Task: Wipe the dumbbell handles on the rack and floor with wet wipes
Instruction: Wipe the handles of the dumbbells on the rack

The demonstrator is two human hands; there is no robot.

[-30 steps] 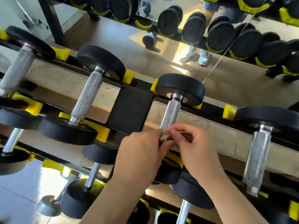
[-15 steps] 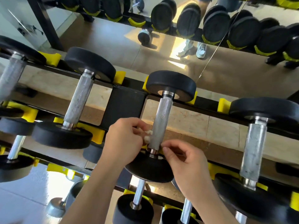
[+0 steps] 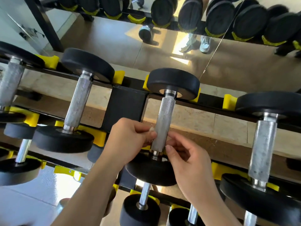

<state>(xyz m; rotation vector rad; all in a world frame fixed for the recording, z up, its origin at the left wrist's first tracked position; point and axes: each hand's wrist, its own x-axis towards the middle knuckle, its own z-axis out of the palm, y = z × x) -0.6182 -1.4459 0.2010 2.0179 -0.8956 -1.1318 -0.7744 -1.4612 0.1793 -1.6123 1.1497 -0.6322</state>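
Here, the middle dumbbell (image 3: pixel 173 82) lies in the top row of a black rack (image 3: pixel 125 108), its two dark ends seated in yellow cradles (image 3: pixel 228 101) and its rough metal handle (image 3: pixel 165 115) running away from the viewer. Both hands meet at the near end of that handle. The left hand (image 3: pixel 130 141) is curled, and its thumb and fingers pinch a small whitish wipe (image 3: pixel 152 129) against the handle's left side – only a scrap of the wipe shows past the fingertips. The right hand (image 3: pixel 190 165) sits on the other side with its fingers bent and its thumb and forefinger close to the handle's lower right edge; I cannot tell whether it grips anything or only touches the metal. A second dumbbell (image 3: pixel 79 98) rests in the same row to the left and a third (image 3: pixel 263 144) to the right, both apart from the hands. Smaller dumbbells (image 3: pixel 141 207) lie in the row beneath. Behind the rack a mirror (image 3: pixel 162 51) reflects more dark weights and a pair of pale shoes (image 3: pixel 204 42).
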